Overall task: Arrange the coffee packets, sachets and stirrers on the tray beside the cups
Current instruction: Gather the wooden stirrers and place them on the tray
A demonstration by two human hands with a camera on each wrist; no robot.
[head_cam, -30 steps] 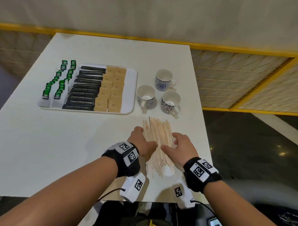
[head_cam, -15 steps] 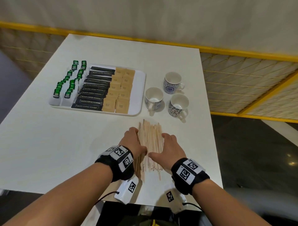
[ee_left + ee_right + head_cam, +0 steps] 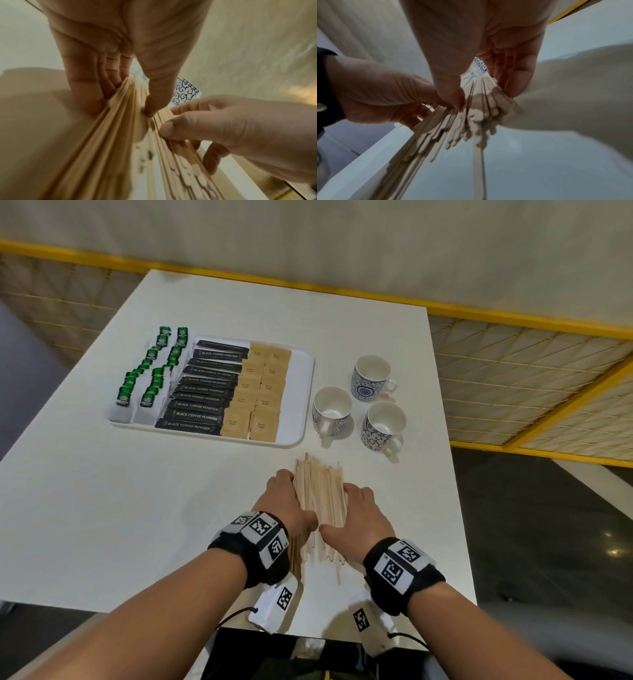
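A bundle of wooden stirrers [image 3: 318, 494] lies on the white table [image 3: 102, 508] near its front edge, pointing toward the cups. My left hand [image 3: 284, 501] flanks its left side and my right hand [image 3: 359, 511] its right side. The left wrist view shows the left hand [image 3: 102, 54] with fingers along the stirrers [image 3: 120, 135] and thumb on top, pinching them. In the right wrist view the right hand [image 3: 488, 54] pinches the stirrers [image 3: 471, 108] the same way. The white tray [image 3: 298, 405] holds black coffee packets [image 3: 202, 398], brown sachets [image 3: 260, 392] and green sachets [image 3: 150, 371] in rows.
Three blue-patterned cups [image 3: 332, 410] [image 3: 371, 378] [image 3: 385, 424] stand to the right of the tray, just beyond the stirrers' far ends. A bare strip of tray runs along its right rim. The table's right edge lies close to my right hand.
Both hands have moved inward, squeezing the loosely fanned stirrers into a narrower, straighter bundle. The tray and the cups have stayed where they were.
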